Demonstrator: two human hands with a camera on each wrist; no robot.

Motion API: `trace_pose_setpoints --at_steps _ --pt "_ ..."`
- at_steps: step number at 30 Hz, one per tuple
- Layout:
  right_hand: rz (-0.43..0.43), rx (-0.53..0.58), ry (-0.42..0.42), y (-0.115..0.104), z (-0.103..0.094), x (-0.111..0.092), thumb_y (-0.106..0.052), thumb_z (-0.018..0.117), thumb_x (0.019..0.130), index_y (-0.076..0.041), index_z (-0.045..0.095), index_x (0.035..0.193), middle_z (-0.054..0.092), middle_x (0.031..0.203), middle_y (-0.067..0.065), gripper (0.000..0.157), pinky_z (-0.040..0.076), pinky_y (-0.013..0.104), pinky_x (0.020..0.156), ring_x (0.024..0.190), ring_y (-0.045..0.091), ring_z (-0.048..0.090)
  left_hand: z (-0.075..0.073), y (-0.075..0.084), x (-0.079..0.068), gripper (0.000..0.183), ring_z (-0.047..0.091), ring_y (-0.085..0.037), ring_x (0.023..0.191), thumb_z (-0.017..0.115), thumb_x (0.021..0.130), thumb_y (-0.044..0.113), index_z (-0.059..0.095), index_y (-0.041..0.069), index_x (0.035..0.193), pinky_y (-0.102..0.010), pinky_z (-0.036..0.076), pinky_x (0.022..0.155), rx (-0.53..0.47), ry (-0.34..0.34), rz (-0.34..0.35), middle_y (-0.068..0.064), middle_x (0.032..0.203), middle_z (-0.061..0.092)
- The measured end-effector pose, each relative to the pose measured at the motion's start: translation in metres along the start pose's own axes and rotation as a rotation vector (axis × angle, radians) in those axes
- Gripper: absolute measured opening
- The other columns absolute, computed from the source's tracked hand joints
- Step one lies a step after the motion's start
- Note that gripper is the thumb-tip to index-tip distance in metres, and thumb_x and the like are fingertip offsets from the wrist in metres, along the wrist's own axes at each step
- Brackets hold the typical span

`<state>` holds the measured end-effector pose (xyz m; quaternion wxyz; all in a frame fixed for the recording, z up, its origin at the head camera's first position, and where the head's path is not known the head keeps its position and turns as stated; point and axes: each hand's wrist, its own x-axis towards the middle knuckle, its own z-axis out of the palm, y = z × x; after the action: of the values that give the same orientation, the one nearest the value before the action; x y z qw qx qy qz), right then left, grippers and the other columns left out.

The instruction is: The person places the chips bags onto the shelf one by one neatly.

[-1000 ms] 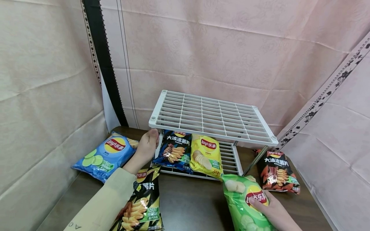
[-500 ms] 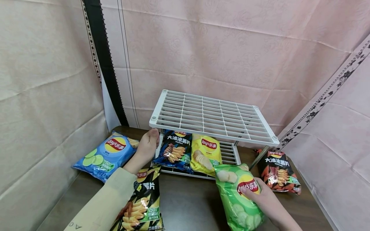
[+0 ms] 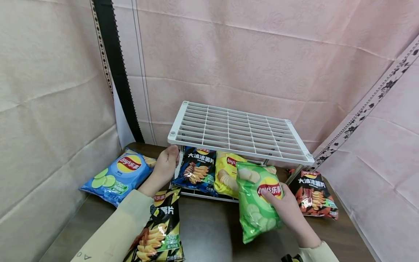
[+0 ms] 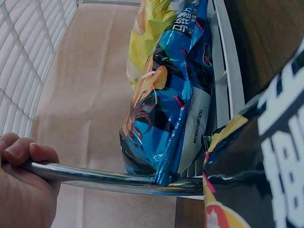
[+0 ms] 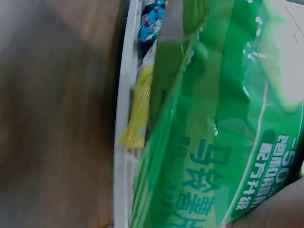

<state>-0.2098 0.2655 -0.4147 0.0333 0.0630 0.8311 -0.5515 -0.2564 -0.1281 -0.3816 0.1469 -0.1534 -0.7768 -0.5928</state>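
My left hand (image 3: 166, 165) grips the front left metal post (image 4: 114, 179) of a white two-tier rack (image 3: 242, 133), just under its top shelf; its fingers curl round the post. On the lower shelf a dark blue chip bag (image 3: 198, 169) and a yellow chip bag (image 3: 226, 178) lean side by side. My right hand (image 3: 288, 205) holds a green chip bag (image 3: 258, 203) by its right side, thumb on the front. The green bag hangs in front of the rack's lower right part and covers part of the yellow bag.
A light blue chip bag (image 3: 121, 174) lies left of the rack. Nearer, a black and gold chip bag (image 3: 162, 225) lies partly under the left sleeve. A black and red chip bag (image 3: 312, 193) lies right of the rack. Fabric curtains (image 3: 229, 54) surround the brown table (image 3: 209, 229).
My right hand has carried the green bag left and up toward the lower shelf, covering more of the yellow bag. The left hand stays on the post.
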Motion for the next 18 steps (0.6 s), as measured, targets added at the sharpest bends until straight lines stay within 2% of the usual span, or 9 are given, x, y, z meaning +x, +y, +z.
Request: trace_pose_setpoints --at_steps 4,7,11,14,18 --pt "-0.041 -0.012 0.034 -0.011 0.008 0.015 -0.054 0.069 0.084 -0.011 0.031 0.142 0.056 0.114 0.016 0.081 0.054 0.036 0.069 0.085 0.023 0.065 0.0 0.0 0.0 0.053 0.031 -0.012 0.047 0.022 0.109 0.023 0.039 -0.013 0.073 -0.027 0.027 0.049 -0.008 0.003 -0.001 -0.002 0.057 0.033" --pt "-0.046 -0.025 0.046 -0.022 0.01 0.024 -0.055 0.069 0.084 -0.009 0.029 0.144 0.053 0.116 0.017 0.086 0.054 0.034 0.069 0.086 0.021 0.063 0.001 0.0 0.001 0.051 0.032 -0.011 0.047 0.022 0.109 0.022 0.039 -0.008 0.071 -0.027 0.027 0.05 -0.01 0.001 0.001 -0.002 0.058 0.033" --pt "-0.055 -0.017 0.064 -0.032 0.011 0.039 -0.056 0.069 0.083 -0.008 0.028 0.145 0.051 0.121 0.017 0.089 0.054 0.034 0.07 0.09 0.022 0.062 0.003 -0.023 0.008 0.052 0.032 -0.017 0.047 0.022 0.108 0.029 0.04 -0.002 0.07 -0.029 0.027 0.048 -0.01 0.017 -0.001 -0.004 0.058 0.034" --pt "-0.07 0.007 0.09 -0.036 0.013 0.051 -0.058 0.07 0.081 -0.01 0.03 0.142 0.051 0.122 0.015 0.088 0.054 0.034 0.072 0.092 0.022 0.062 0.003 -0.025 0.008 0.054 0.032 -0.018 0.047 0.021 0.108 0.032 0.04 -0.004 0.071 -0.029 0.027 0.048 -0.004 0.021 -0.002 -0.005 0.058 0.034" --pt "-0.117 0.052 0.131 -0.045 0.013 0.063 -0.056 0.072 0.08 -0.018 0.035 0.14 0.049 0.126 0.009 0.079 0.05 0.035 0.081 0.1 0.022 0.058 0.0 -0.002 0.001 0.052 0.032 -0.012 0.047 0.021 0.109 0.025 0.039 -0.008 0.073 -0.027 0.028 0.049 0.009 0.001 -0.01 -0.002 0.059 0.033"
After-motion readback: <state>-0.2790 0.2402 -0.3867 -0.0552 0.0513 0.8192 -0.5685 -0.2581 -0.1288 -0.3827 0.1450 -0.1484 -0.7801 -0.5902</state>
